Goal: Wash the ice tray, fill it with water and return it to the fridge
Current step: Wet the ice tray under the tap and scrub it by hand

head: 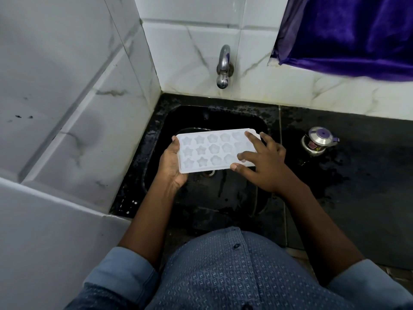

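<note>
A white ice tray (212, 151) with star and flower shaped cups is held level over the black sink (237, 193), cups facing up. My left hand (172, 166) grips its left end from below, thumb at the top corner. My right hand (261, 162) lies on the tray's right end with spread fingers on the cups and the thumb at the near edge. The steel tap (223, 68) sticks out of the tiled wall above the sink; no water runs from it.
A wet black counter (357, 175) stretches to the right, with a small steel pot with a purple lid (318, 140) on it. White marble tile walls close the left and back. A purple curtain (348, 34) hangs at the upper right.
</note>
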Demonstrator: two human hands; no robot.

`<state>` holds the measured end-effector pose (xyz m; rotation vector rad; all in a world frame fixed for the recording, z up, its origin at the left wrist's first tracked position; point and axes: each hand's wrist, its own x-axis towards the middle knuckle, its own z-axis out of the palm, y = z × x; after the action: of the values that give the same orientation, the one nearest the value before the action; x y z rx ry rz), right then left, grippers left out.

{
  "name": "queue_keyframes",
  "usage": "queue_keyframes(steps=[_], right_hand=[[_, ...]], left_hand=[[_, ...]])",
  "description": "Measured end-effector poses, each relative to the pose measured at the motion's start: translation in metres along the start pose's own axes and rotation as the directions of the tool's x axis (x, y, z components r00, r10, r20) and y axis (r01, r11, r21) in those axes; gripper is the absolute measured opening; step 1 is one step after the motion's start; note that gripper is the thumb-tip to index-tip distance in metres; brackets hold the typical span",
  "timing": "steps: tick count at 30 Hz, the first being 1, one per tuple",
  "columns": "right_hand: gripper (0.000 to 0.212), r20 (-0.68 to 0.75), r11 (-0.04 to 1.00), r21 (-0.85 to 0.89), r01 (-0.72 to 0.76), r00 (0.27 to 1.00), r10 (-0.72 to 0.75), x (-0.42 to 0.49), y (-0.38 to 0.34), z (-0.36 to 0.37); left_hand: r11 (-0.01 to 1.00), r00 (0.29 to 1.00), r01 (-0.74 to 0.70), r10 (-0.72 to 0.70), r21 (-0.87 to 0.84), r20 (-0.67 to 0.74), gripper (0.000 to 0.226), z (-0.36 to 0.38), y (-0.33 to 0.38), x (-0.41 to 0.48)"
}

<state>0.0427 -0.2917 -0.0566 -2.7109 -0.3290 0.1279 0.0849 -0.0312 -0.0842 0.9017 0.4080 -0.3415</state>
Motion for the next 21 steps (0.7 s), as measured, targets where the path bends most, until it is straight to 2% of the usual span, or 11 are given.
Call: queue_keyframes(steps=[12,16,21], right_hand=[[0.06,-0.021,1.0,-0.003,0.011,1.0,-0.011,-0.003,-0.004,0.002],[0.051,-0.027,1.0,-0.002,0.022,0.999,-0.022,-0.003,-0.003,0.003],[0.057,-0.03,1.0,0.002,0.011,0.999,-0.011,-0.004,-0.003,0.003]], left_hand=[[1.0,0.999,-0.009,0.01,0.016,-0.033,0.072,-0.004,0.0,-0.006],[1.0,0.999,0.013,-0.014,-0.005,-0.044,0.07,-0.002,-0.001,-0.01],[0.999,0.999,0.036,-0.037,-0.032,-0.03,0.067,0.003,0.002,-0.015]])
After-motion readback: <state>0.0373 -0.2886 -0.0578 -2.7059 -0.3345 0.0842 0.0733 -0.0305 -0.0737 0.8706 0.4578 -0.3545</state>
